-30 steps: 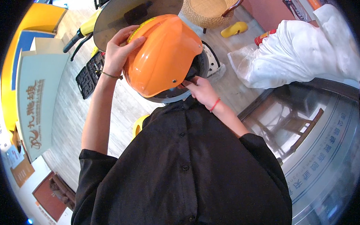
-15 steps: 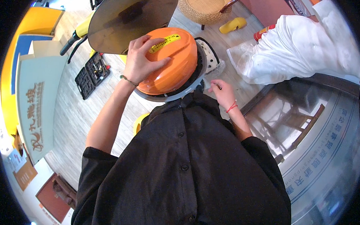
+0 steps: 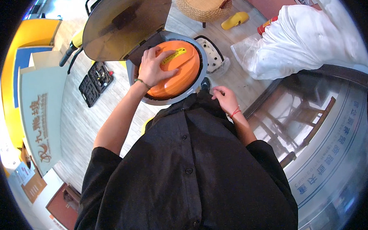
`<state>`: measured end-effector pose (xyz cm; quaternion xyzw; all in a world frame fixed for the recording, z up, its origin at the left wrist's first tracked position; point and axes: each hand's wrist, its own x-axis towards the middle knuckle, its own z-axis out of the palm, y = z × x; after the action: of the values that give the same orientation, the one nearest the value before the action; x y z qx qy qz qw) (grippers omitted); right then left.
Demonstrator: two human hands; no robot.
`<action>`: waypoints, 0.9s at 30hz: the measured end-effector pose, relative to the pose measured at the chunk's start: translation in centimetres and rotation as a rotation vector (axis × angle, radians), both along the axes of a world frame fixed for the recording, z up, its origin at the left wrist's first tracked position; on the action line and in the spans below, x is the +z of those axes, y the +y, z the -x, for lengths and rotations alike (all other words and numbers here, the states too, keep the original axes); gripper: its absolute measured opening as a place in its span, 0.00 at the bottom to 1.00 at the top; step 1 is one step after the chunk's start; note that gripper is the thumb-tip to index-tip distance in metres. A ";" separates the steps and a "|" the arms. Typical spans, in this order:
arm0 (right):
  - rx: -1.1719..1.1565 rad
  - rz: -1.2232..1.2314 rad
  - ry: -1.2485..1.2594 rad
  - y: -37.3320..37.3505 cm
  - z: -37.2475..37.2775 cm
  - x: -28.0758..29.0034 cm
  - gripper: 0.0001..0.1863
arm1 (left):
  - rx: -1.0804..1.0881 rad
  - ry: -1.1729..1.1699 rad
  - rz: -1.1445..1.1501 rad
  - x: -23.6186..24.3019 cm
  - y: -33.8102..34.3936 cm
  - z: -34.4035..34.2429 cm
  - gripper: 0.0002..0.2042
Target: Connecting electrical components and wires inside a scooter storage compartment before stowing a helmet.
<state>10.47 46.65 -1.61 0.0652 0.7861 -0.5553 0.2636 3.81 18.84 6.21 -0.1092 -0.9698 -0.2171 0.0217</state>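
My left hand (image 3: pixel 151 69) rests on a glossy orange domed cover (image 3: pixel 188 68) with a yellow label, its thumb and fingers spread across the raised middle and gripping it. The cover sits inside the grey round rim (image 3: pixel 204 57) of a machine housing. Behind it, a large tinted lid (image 3: pixel 124 24) stands raised. My right hand (image 3: pixel 226 98) hovers beside the housing, close to my black shirt, with its fingers curled. A small dark spot shows at those fingers; what they hold, if anything, is too small to name.
A black tool case (image 3: pixel 95 83) lies unfolded on the floor at left. Right of the housing is a dark-rimmed white tray (image 3: pixel 210 51) with small dark pieces. A wicker stool (image 3: pixel 202 5), a yellow shoe (image 3: pixel 234 20), a white-draped object (image 3: pixel 291 46) and a glass-topped table (image 3: pixel 289 115) stand around.
The orange cover has gone down into the grey housing with my left hand on it; before, it sat higher and hid more of the rim. My right hand has moved slightly down.
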 end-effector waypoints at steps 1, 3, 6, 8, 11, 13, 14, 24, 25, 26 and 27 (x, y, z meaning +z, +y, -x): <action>0.002 -0.007 -0.027 0.0 0.1 0.1 0.11 | 0.018 -0.001 -0.013 -0.2 0.0 -0.4 0.25; -0.002 -0.012 -0.029 -0.1 0.1 0.6 0.11 | 0.024 0.025 -0.026 -0.3 -0.2 -0.8 0.25; 0.009 -0.021 -0.038 -0.2 0.1 0.6 0.12 | -0.023 -0.058 0.080 0.6 0.1 -0.5 0.26; 0.022 -0.024 -0.051 -0.3 0.0 0.4 0.12 | -0.019 -0.055 0.107 0.6 0.0 -0.3 0.26; 0.004 -0.017 -0.035 -0.3 -0.1 0.2 0.11 | -0.039 -0.077 0.141 1.0 0.3 0.2 0.27; -0.020 0.008 -0.033 -0.4 0.0 0.2 0.11 | -0.011 -0.150 0.137 0.2 0.2 0.4 0.27; -0.016 0.009 -0.031 -0.4 0.1 0.1 0.11 | 0.015 -0.220 0.134 -0.2 0.0 0.5 0.27; 0.060 -0.018 -0.015 -1.6 1.0 0.3 0.11 | 0.015 -0.105 0.271 -2.3 1.1 -0.6 0.29; 0.045 0.003 -0.004 -1.7 1.1 0.2 0.12 | -0.022 -0.103 0.245 -2.4 0.8 -0.6 0.30; 0.052 0.006 0.004 -1.8 1.3 0.1 0.12 | -0.059 -0.101 0.219 -2.5 0.5 -0.5 0.30; 0.083 -0.004 0.027 -1.7 1.4 0.1 0.12 | -0.052 -0.094 0.222 -2.5 0.2 -0.7 0.30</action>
<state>9.08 44.98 -1.49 0.0255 0.7925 -0.5433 0.2759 4.47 19.00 3.72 -0.1257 -0.9847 -0.1137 -0.0414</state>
